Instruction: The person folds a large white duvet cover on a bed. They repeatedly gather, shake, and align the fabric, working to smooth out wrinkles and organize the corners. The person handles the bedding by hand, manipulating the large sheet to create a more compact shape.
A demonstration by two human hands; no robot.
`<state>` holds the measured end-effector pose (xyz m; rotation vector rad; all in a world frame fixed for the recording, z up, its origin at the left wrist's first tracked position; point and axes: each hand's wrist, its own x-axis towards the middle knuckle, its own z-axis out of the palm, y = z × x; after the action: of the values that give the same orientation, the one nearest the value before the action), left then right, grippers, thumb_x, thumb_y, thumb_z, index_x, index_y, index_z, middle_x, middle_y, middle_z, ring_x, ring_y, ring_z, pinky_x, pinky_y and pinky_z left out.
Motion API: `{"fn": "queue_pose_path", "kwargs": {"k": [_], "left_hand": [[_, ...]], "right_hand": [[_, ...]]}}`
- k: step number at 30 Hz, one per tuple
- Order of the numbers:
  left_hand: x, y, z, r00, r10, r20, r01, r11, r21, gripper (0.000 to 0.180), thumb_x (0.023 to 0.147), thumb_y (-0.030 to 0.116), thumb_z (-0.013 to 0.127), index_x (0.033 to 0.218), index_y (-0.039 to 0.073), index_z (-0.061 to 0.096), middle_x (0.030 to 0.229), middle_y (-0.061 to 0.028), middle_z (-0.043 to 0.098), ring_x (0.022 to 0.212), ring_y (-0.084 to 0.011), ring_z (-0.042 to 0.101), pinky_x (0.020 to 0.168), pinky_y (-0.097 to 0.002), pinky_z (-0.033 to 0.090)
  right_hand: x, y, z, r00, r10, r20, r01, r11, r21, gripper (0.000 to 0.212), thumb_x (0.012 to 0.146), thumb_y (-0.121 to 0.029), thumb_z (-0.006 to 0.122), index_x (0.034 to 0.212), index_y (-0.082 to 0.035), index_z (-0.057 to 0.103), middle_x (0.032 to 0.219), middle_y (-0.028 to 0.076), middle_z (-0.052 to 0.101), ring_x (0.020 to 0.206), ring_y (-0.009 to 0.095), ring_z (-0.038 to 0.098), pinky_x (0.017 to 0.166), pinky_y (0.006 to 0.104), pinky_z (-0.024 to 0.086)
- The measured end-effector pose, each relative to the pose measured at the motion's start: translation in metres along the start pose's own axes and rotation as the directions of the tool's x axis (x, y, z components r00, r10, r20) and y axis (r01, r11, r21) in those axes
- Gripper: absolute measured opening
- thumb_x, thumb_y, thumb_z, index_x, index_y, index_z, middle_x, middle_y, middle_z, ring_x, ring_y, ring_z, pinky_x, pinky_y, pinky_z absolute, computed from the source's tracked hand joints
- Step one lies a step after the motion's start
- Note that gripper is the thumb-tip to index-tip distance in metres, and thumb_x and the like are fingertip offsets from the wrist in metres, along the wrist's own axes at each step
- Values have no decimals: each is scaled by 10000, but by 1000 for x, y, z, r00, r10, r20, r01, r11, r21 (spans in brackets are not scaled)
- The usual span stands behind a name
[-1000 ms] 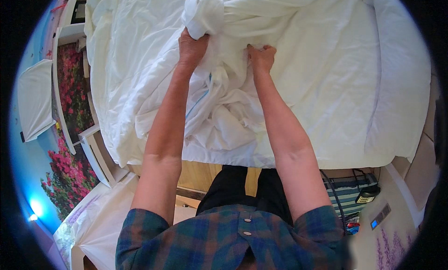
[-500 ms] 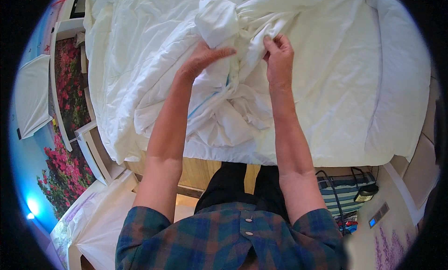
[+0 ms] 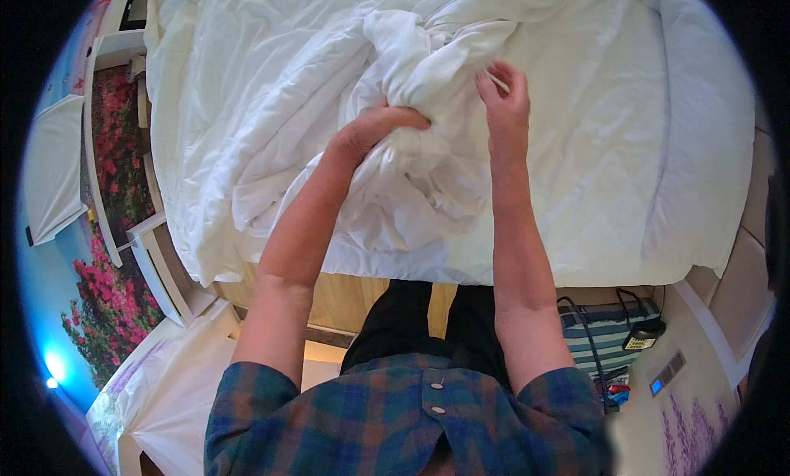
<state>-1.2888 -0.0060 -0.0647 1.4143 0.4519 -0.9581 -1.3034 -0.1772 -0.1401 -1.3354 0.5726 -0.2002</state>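
Observation:
A loose heap of crumpled white bed linen (image 3: 432,176) lies on the bed, close to its near edge. Sunk into its folds is my left hand (image 3: 385,124), closed round a bunch of the cloth. Its thumb points right across the linen, while the other fingers are mostly covered. Just past the heap's right side, my right hand (image 3: 508,91) is raised with curled fingers. A gap shows between its thumb and fingers, and no cloth is plainly held there; the fingertips are slightly blurred. A white quilt (image 3: 239,139) spreads rumpled to the left of the heap.
A long white pillow (image 3: 708,130) lies along the bed's right end. Below the bed edge at right are a striped bag (image 3: 594,340) and a black corded telephone (image 3: 644,336). White shelving (image 3: 160,262) and a flower-patterned wall (image 3: 115,311) stand at left.
My left hand has moved right and slightly nearer, gathering linen. The right hand has shifted slightly right, away from the fold it pinched. A blue stripe in the linen is now covered.

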Motion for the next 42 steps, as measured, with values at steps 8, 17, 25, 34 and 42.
{"fn": "queue_pose_path", "kwargs": {"k": [8, 17, 25, 34, 42], "left_hand": [[13, -1, -15, 976, -97, 194, 107, 993, -42, 375, 700, 102, 666, 1040, -47, 615, 954, -126, 657, 798, -211, 649, 769, -323, 523], [32, -32, 31, 960, 164, 226, -228, 928, 294, 626, 613, 165, 782, 1177, 11, 558, 1094, -112, 610, 1006, -204, 558, 907, -296, 419], [33, -41, 35, 940, 28, 341, -12, 999, -51, 624, 597, 142, 768, 1173, 34, 556, 1093, -103, 597, 1001, -204, 549, 908, -297, 415], [32, -25, -15, 956, -2, 292, 127, 903, -410, 380, 616, 76, 690, 984, -13, 656, 943, -136, 665, 847, -225, 629, 827, -346, 501], [24, 10, -26, 995, 51, 80, -25, 953, -302, 334, 645, 122, 689, 954, 3, 646, 846, -111, 650, 752, -224, 621, 718, -321, 507]], "right_hand": [[-11, 42, -9, 840, 361, 406, -531, 704, 472, 253, 885, -90, 548, 1116, 9, 577, 895, 54, 652, 744, 138, 624, 665, 275, 523], [-20, 28, -34, 867, 404, 291, -497, 743, 448, 316, 914, -76, 479, 1209, 31, 512, 1166, 99, 578, 1058, 186, 561, 899, 315, 470], [-22, 29, -54, 934, 186, 304, -187, 982, -25, 330, 898, -109, 550, 1203, 12, 531, 1115, 68, 592, 975, 147, 556, 868, 278, 439], [-29, 46, -60, 932, 329, 150, -320, 944, -82, 381, 872, -173, 585, 1216, -28, 506, 1090, 89, 591, 917, 159, 565, 782, 282, 465], [-21, 48, 1, 939, 154, 308, -61, 955, -291, 406, 866, -119, 569, 1254, -43, 477, 1103, 139, 577, 976, 214, 585, 829, 317, 471]]}}
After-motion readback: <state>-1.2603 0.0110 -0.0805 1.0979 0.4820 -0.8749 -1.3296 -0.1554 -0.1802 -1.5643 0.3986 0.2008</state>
